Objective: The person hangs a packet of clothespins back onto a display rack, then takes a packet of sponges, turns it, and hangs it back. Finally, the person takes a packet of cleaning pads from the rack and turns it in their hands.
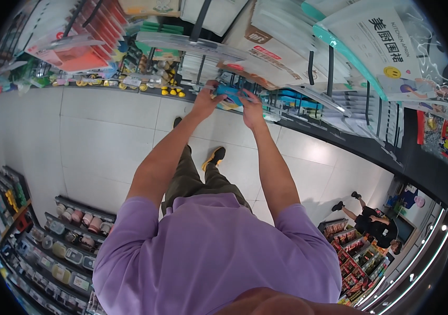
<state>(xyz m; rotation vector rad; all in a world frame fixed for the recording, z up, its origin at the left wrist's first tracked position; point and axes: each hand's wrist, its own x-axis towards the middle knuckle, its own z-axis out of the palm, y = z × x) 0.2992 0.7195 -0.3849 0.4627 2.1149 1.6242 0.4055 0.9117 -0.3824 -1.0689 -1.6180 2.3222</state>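
Note:
Both my hands reach to the hanging goods low on the store rack at the top of the head view. My left hand (pixel 207 100) has its fingers around the left end of a blue package (pixel 228 91). At its right end, my right hand (pixel 252 106) touches the package with thumb and fingers. The package's lower part shows other colours, and its exact kind cannot be told. Brown and white printed packets (pixel 283 63) hang on hooks just above my hands. More blue packets (pixel 296 98) hang to the right of them.
A packaged kitchen apron (pixel 369 51) hangs at the upper right, with red packets (pixel 86 51) at the upper left. Black metal hooks and clear tag holders stick out around my hands. Shelves of cups and containers (pixel 74 236) stand behind at left. A person in black (pixel 377 228) is at far right.

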